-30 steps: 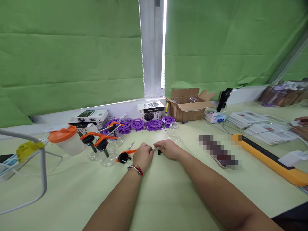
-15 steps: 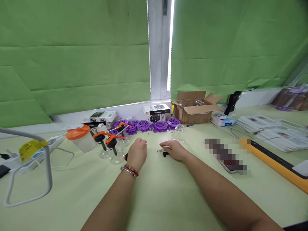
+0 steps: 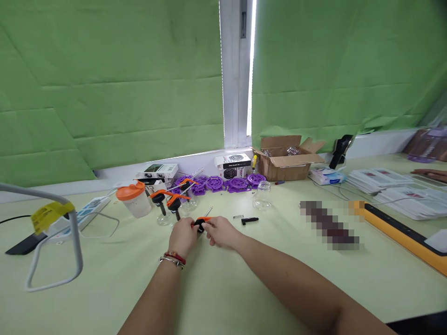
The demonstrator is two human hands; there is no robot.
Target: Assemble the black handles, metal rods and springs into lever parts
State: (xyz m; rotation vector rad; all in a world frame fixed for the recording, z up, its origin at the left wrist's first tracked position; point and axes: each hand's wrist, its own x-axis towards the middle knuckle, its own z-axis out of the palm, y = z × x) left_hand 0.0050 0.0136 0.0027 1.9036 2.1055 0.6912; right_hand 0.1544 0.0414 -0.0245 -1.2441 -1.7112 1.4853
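Note:
An orange-and-black bottle top (image 3: 199, 225) with a thin rod jutting up from it is between my hands, low over the table. My left hand (image 3: 183, 238) closes on its left side. The fingers of my right hand (image 3: 222, 231) pinch its right side. Parts of it are hidden behind the fingers. To the right lie a small metal spring (image 3: 238, 216) and a black elbow-shaped tube (image 3: 250, 220). A clear glass bottle (image 3: 262, 196) stands behind them. Glass bottles (image 3: 163, 218) with similar orange-and-black tops (image 3: 159, 196) stand beyond my left hand.
Several purple discs (image 3: 214, 183) line the wall, near a white box (image 3: 233, 166) and an open cardboard box (image 3: 288, 160). Left are an orange-lidded cup (image 3: 134, 200) and a grey metal frame (image 3: 77, 246). At right lie white stacks (image 3: 408, 201) and another person's hand (image 3: 431, 175).
My right hand has moved left, away from the spring and black tube, and now meets my left hand at the bottle top. The camera view has shifted slightly.

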